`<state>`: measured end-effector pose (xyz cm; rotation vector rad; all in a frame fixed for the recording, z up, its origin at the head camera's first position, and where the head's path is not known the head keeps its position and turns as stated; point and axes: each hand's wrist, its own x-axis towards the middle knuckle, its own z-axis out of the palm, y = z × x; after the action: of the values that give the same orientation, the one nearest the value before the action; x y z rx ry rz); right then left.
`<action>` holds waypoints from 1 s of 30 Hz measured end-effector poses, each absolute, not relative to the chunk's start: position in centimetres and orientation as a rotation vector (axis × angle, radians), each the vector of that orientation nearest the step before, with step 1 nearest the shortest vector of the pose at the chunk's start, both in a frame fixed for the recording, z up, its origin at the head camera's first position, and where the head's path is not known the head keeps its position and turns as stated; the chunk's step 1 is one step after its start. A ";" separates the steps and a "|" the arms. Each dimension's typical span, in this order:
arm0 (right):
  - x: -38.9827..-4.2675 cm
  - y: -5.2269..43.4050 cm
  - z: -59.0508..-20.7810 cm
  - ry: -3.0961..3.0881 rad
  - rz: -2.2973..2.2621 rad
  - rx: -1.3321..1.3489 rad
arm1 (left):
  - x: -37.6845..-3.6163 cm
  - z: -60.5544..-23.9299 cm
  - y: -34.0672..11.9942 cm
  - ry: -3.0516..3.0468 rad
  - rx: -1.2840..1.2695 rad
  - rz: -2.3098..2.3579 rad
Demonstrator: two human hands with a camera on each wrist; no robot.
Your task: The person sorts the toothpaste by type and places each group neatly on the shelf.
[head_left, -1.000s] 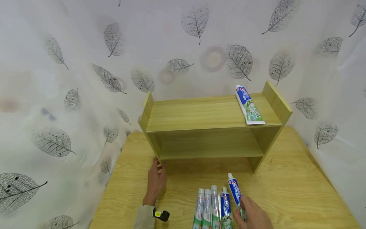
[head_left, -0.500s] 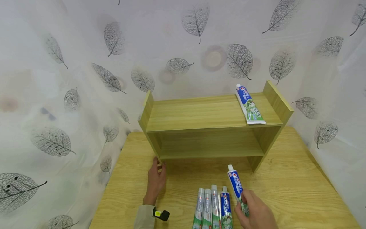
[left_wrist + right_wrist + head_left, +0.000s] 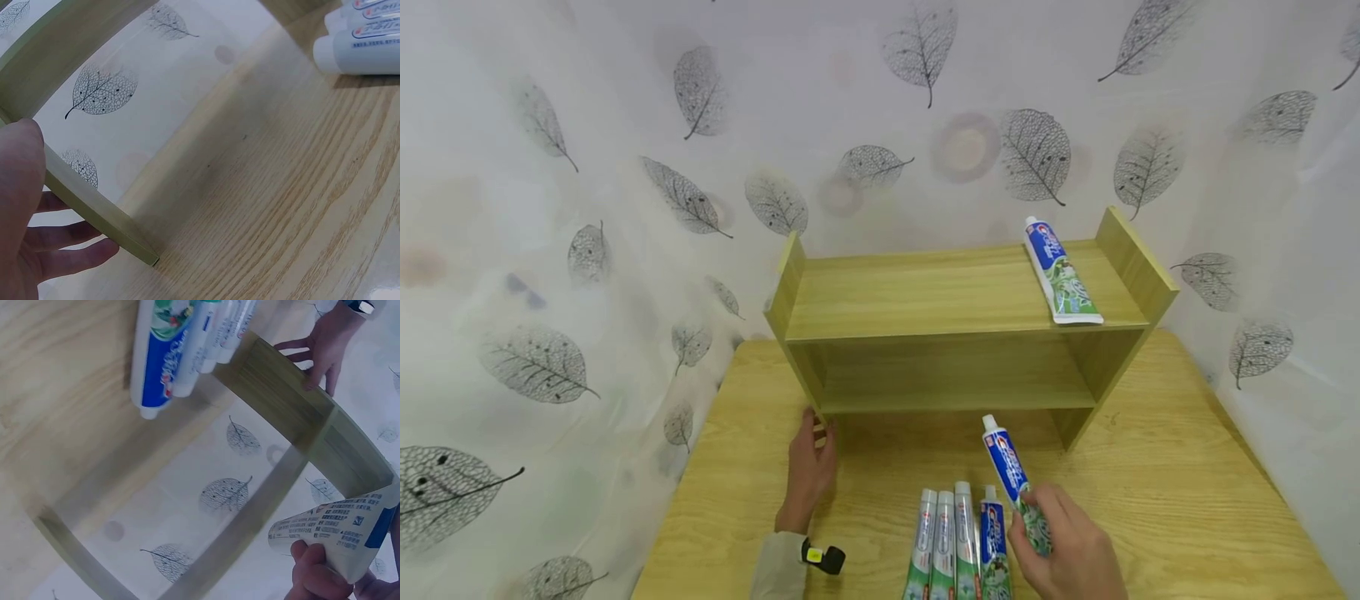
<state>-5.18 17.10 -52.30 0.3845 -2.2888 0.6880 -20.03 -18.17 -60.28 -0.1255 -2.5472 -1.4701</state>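
Note:
A blue, white and green toothpaste tube (image 3: 1009,473) is lifted off the table with its cap pointing at the shelf, and my right hand (image 3: 1037,521) grips its lower end. In the right wrist view the fingers (image 3: 312,572) pinch the tube's crimped end (image 3: 340,532). My left hand (image 3: 815,437) holds the bottom of the wooden shelf's (image 3: 940,296) left side panel. The left wrist view shows the thumb on one side of that panel (image 3: 94,206) and the fingers (image 3: 69,256) on the other. Several more tubes (image 3: 958,537) lie side by side on the table (image 3: 1150,500).
One more tube (image 3: 1062,271) lies on the shelf's top board at the right end. The lower board (image 3: 947,392) holds nothing. A leaf-patterned white curtain (image 3: 587,208) closes in the table behind and on both sides.
My right hand has raised the tube and carried it forward and a little left, toward the shelf. The left hand has stayed on the side panel.

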 end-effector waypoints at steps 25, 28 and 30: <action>-8.0 16.7 -41.3 -1.965 0.725 0.517 | -20.0 -60.2 -18.0 -2.562 -0.098 -1.481; -8.9 16.7 -40.4 -1.986 0.758 0.510 | -19.9 -60.2 -17.9 -2.563 -0.080 -1.490; -9.7 16.7 -39.8 -2.008 0.783 0.498 | -19.9 -60.2 -17.9 -2.560 -0.076 -1.494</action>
<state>-9.66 16.69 -39.82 0.4977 -2.0077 0.7827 -19.86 -17.87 -60.16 -0.0756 -2.5599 -1.4940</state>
